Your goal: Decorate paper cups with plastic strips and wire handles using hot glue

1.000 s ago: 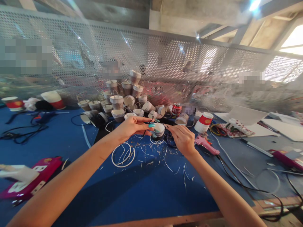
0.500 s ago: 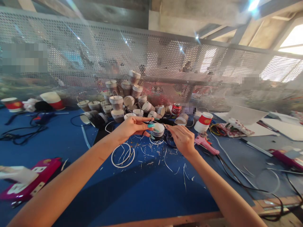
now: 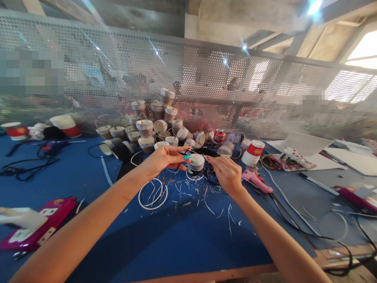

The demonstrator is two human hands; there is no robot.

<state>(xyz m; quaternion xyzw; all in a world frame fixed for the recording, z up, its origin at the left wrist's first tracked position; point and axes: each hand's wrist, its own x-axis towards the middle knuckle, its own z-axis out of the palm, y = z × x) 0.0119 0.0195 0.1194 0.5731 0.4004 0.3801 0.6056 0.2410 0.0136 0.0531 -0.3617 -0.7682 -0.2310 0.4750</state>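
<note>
My left hand (image 3: 168, 157) is closed in a pinch at the middle of the table, its turquoise nails pointing right. Across from it, my right hand (image 3: 226, 169) pinches too, fingertips turned left. A thin pale strand (image 3: 198, 152) runs across the small gap between them, gripped at both sides. Just below the strand stands a small white cup (image 3: 196, 162), upright, partly covered by my left fingers. Something dark shows under the left fingers, too small to make out. White strand rings (image 3: 153, 193) and loose offcuts lie on the blue table nearer to me.
Behind my hands are stacked small cups with handles (image 3: 145, 127). To the right are a red can (image 3: 219, 136), a red-and-white paper cup (image 3: 255, 152) and a pink glue gun (image 3: 257, 181) with its cable. A magenta power strip (image 3: 60, 208) lies left. Perforated metal mesh (image 3: 206, 78) bounds the back.
</note>
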